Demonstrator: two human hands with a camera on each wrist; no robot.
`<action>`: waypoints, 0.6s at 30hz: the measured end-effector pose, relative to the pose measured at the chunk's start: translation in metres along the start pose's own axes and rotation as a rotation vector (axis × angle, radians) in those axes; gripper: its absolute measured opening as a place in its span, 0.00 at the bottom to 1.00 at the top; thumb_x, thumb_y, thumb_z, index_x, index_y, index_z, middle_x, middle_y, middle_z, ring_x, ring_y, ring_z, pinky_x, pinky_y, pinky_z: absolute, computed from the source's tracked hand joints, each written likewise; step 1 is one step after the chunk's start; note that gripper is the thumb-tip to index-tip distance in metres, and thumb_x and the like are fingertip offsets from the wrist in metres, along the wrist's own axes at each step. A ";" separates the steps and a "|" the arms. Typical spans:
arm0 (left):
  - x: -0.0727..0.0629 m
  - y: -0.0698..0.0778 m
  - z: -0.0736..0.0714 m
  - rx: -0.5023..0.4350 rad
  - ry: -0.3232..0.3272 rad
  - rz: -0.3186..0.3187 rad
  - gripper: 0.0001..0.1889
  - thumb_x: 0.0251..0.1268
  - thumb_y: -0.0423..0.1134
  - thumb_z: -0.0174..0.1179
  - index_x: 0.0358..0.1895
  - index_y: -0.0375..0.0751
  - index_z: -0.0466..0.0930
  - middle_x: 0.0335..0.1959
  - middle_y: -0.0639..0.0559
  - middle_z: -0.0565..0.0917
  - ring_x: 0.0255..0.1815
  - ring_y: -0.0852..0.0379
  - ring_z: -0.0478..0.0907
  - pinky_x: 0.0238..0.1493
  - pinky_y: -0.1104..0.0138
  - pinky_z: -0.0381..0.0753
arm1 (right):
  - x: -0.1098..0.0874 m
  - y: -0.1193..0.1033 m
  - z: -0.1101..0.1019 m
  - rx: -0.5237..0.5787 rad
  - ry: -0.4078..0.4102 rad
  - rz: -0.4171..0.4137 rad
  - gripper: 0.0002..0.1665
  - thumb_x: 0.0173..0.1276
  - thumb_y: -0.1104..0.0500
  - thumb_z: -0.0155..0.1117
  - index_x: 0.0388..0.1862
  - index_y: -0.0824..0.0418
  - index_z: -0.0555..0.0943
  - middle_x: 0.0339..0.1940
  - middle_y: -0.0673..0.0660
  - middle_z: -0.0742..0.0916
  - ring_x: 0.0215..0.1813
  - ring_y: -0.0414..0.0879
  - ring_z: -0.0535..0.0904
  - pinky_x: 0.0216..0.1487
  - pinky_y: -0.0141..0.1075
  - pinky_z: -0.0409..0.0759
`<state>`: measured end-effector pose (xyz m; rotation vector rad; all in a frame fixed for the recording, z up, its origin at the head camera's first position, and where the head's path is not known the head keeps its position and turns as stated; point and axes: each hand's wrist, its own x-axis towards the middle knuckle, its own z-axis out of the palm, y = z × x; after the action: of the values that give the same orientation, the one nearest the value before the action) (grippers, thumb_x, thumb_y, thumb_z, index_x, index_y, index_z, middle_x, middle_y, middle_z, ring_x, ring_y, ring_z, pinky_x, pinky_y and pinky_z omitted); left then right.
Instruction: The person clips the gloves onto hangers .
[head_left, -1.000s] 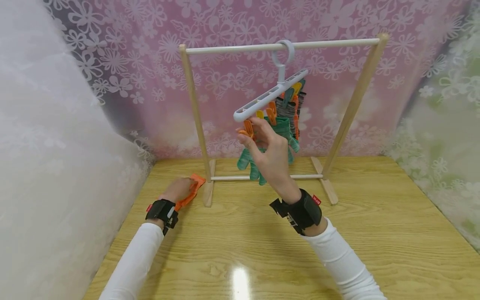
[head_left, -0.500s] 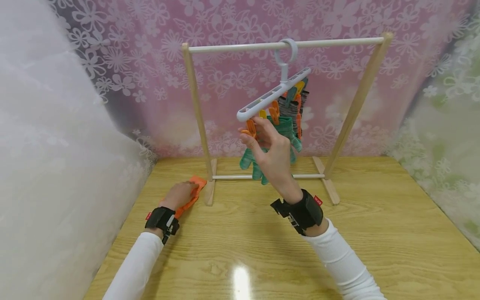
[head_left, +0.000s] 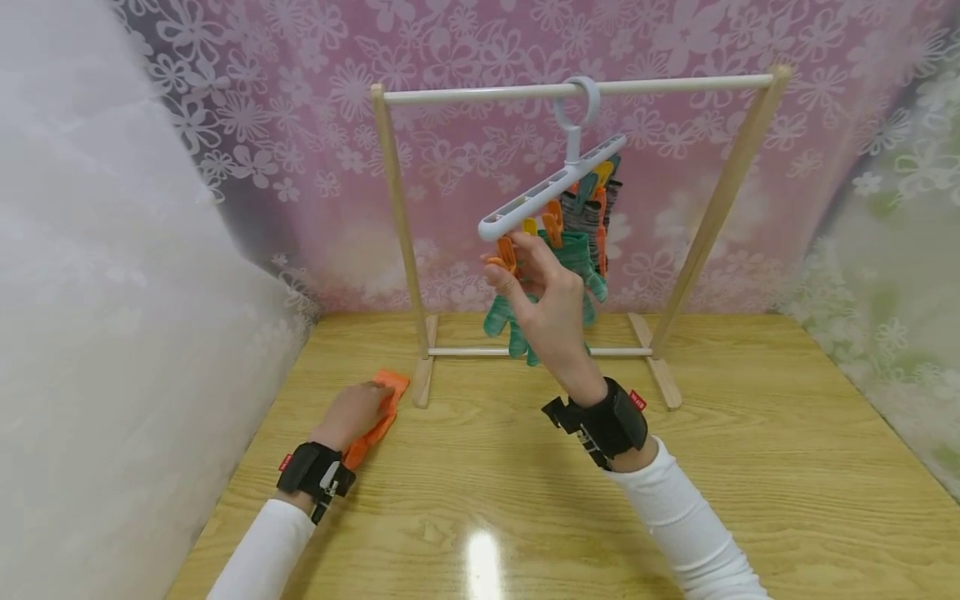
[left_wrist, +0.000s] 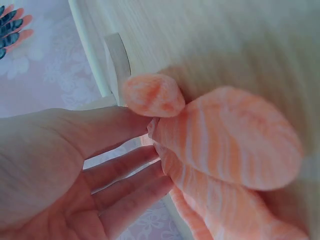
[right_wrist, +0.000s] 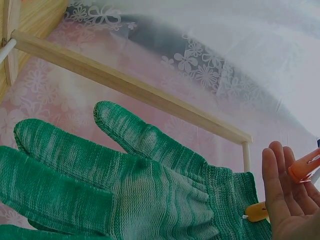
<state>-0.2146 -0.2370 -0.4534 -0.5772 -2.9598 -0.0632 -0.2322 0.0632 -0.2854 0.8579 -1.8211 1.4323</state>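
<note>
On the table left of the rack, my left hand [head_left: 351, 413] holds an orange knitted glove [head_left: 392, 382]. The left wrist view shows thumb and fingertips pinching the glove's fabric, its striped fingers [left_wrist: 235, 135] lying loose. At the near end of the white hanger [head_left: 536, 193], my right hand [head_left: 557, 315] has thumb and forefinger on an orange clothespin [head_left: 507, 252]. A green knitted glove [right_wrist: 155, 185] hangs beside that hand, clipped by yellow [right_wrist: 257, 212] and orange clothespins. Part of this glove is hidden behind the right hand in the head view.
The hanger's ring [head_left: 592, 100] loops over the white bar [head_left: 465, 95] of a wooden rack [head_left: 731, 187]. Dark striped gloves with orange edging [head_left: 581, 218] hang at its far end. Flowered curtains [head_left: 292, 100] stand behind, with pale sheets at both sides.
My left hand has drawn slightly back toward me, pulling the orange glove away from the rack's foot. The right hand stays at the orange clothespin; the view has shifted a little.
</note>
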 end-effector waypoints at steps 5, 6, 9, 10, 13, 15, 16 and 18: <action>-0.013 0.006 0.000 0.005 0.003 -0.003 0.17 0.62 0.35 0.71 0.53 0.33 0.86 0.43 0.37 0.87 0.34 0.44 0.84 0.36 0.54 0.85 | 0.001 -0.002 0.000 0.013 -0.001 0.010 0.26 0.68 0.66 0.69 0.65 0.67 0.78 0.45 0.63 0.90 0.43 0.53 0.89 0.39 0.26 0.85; -0.016 0.008 -0.001 0.000 0.004 -0.004 0.18 0.61 0.35 0.71 0.54 0.34 0.86 0.44 0.37 0.87 0.36 0.43 0.84 0.38 0.54 0.86 | 0.001 -0.002 0.000 0.016 -0.001 0.013 0.26 0.69 0.66 0.69 0.65 0.67 0.78 0.45 0.63 0.90 0.43 0.53 0.89 0.40 0.26 0.85; -0.025 0.016 -0.005 -0.025 0.009 -0.002 0.16 0.59 0.35 0.73 0.50 0.34 0.87 0.40 0.39 0.87 0.33 0.44 0.84 0.35 0.55 0.85 | 0.001 -0.003 0.000 0.022 -0.001 0.019 0.25 0.69 0.66 0.69 0.65 0.67 0.78 0.45 0.63 0.90 0.43 0.53 0.89 0.40 0.26 0.85; -0.028 0.019 -0.006 -0.033 0.010 0.000 0.15 0.59 0.35 0.73 0.48 0.34 0.87 0.38 0.40 0.86 0.32 0.45 0.83 0.33 0.56 0.85 | 0.002 -0.003 0.000 0.024 -0.002 0.020 0.25 0.69 0.66 0.69 0.65 0.67 0.78 0.45 0.63 0.90 0.43 0.53 0.89 0.40 0.26 0.84; -0.034 0.027 -0.010 -0.050 0.016 0.014 0.11 0.57 0.35 0.74 0.40 0.36 0.86 0.30 0.45 0.83 0.28 0.49 0.80 0.28 0.59 0.82 | 0.002 -0.003 0.000 0.029 0.000 0.020 0.26 0.69 0.66 0.69 0.65 0.68 0.77 0.45 0.63 0.90 0.43 0.53 0.89 0.39 0.26 0.84; -0.038 0.032 -0.011 -0.059 0.016 0.015 0.10 0.56 0.36 0.75 0.38 0.37 0.86 0.28 0.47 0.82 0.27 0.51 0.79 0.27 0.61 0.81 | 0.002 -0.003 0.000 0.034 0.002 0.018 0.26 0.69 0.67 0.69 0.65 0.68 0.77 0.45 0.64 0.90 0.42 0.53 0.89 0.38 0.26 0.84; -0.040 0.034 -0.011 -0.062 0.014 0.015 0.09 0.56 0.36 0.75 0.37 0.38 0.86 0.27 0.48 0.81 0.27 0.51 0.78 0.26 0.62 0.80 | 0.002 -0.003 0.000 0.036 0.002 0.017 0.26 0.69 0.67 0.68 0.65 0.68 0.77 0.45 0.64 0.90 0.42 0.53 0.89 0.38 0.26 0.85; -0.043 0.037 -0.013 -0.066 -0.001 0.007 0.10 0.55 0.37 0.76 0.37 0.38 0.87 0.29 0.48 0.82 0.26 0.52 0.78 0.25 0.62 0.80 | 0.002 -0.003 0.001 0.038 0.000 0.016 0.25 0.69 0.67 0.69 0.64 0.68 0.77 0.44 0.64 0.90 0.42 0.54 0.89 0.38 0.26 0.85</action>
<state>-0.1600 -0.2190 -0.4455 -0.5960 -2.9661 -0.1598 -0.2305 0.0615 -0.2822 0.8635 -1.8095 1.4821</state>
